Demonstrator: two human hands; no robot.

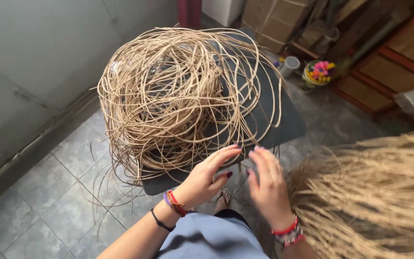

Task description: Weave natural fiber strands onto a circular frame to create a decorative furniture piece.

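While hands reach, cup beyond cane

Big loose tangle of thin tan rattan strands is piled on a dark grey stool top, covering most of it. Loops are spilled over the left and near edges, stray ends hanging toward the floor. A few long strands are arced out to the right edge.

Soft, even daylight fills the scene, brightest on the pale wall at far left, with faint shadows, no glare, sharp focus at centre, and slight blur and wide-angle stretching toward the edges.
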